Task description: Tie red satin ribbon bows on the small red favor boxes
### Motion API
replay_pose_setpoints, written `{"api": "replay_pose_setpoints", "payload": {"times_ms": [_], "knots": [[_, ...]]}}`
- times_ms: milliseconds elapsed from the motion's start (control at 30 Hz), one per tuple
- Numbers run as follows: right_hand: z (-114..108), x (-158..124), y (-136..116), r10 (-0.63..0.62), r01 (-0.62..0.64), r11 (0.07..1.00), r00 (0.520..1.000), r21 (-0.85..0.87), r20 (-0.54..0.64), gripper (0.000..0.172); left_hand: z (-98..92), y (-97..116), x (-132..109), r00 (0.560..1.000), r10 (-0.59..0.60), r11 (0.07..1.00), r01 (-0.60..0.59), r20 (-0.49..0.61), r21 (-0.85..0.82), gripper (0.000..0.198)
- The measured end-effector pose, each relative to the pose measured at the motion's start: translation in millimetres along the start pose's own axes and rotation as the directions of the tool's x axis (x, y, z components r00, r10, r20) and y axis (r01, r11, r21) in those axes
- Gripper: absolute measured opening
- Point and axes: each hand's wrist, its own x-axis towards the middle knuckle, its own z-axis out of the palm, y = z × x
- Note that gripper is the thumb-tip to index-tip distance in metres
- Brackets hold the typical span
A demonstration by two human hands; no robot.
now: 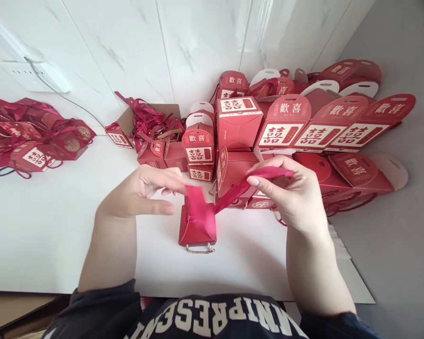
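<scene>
A small red gift box (194, 235) with a twisted rope handle (200, 250) stands on the white table in front of me. A pink-red ribbon (235, 190) runs from the top of the box up to my right hand (293, 193), which pinches it between thumb and fingers. Another part of the ribbon, smeared by motion, rises above the box lid. My left hand (146, 190) is beside that part, its fingers stretched out and its thumb apart. The fingertips are close to the ribbon's edge or touch it; I cannot tell which.
Red boxes (284, 125) with rounded flaps are stacked at the back right, against the wall. An open carton (125, 120) holds loose ribbons (148, 120). Several ribbon-tied boxes (38, 153) lie at the far left of the white table (56, 235), below a wall socket (35, 75) with a cable.
</scene>
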Motion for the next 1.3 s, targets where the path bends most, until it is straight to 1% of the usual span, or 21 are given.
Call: {"api": "replay_pose_setpoints", "payload": {"times_ms": [100,200,267,333,433,500,600,700,933,1133,1200,1300], "knots": [[10,3,1,-0.060,0.067,0.995,0.994,0.071,-0.097,0.012,30.5,2,7,0.996,0.027,0.997,-0.033,-0.081,-0.065,0.038],[24,7,-2,-0.114,0.125,0.989,0.986,0.084,-0.124,0.009,56.6,1,10,0.989,0.048,0.991,-0.064,-0.138,-0.116,0.033],[33,7,-4,-0.131,0.141,0.987,0.984,0.081,-0.119,0.007,67.5,-2,10,0.986,0.057,0.987,-0.079,-0.156,-0.137,0.027],[41,5,-5,-0.118,0.126,0.989,0.987,0.078,-0.107,0.005,72.8,-6,12,0.981,0.068,0.982,-0.099,-0.184,-0.163,0.019],[49,1,-1,-0.067,0.070,0.995,0.997,0.077,-0.050,0.004,73.9,-12,15,0.967,0.081,0.963,-0.138,-0.240,-0.231,0.015],[52,-1,2,-0.037,0.036,0.996,0.999,0.080,0.011,0.005,73.5,-14,17,0.966,0.070,0.944,-0.144,-0.248,-0.296,0.015],[53,1,7,-0.020,0.013,0.996,0.996,0.090,0.081,0.006,74.2,-16,19,0.979,0.038,0.915,-0.116,-0.202,-0.386,0.016],[53,3,10,-0.027,0.014,0.993,0.993,0.118,0.111,0.008,75.8,-18,20,0.985,0.006,0.902,-0.079,-0.172,-0.424,0.018],[55,6,14,-0.014,-0.005,0.991,0.989,0.131,0.147,0.008,75.1,-20,20,0.985,-0.032,0.910,-0.041,-0.170,-0.413,0.014],[52,6,11,0.024,-0.048,0.990,0.984,0.135,0.174,0.013,75.2,-21,20,0.973,-0.038,0.921,-0.054,-0.226,-0.385,0.013],[50,7,9,0.050,-0.073,0.987,0.986,0.142,0.160,0.016,75.4,-22,19,0.973,-0.036,0.924,-0.054,-0.226,-0.378,0.013],[49,7,8,0.053,-0.070,0.983,0.993,0.170,0.105,0.018,76.2,-23,19,0.982,-0.054,0.914,-0.024,-0.180,-0.404,0.013]]}}
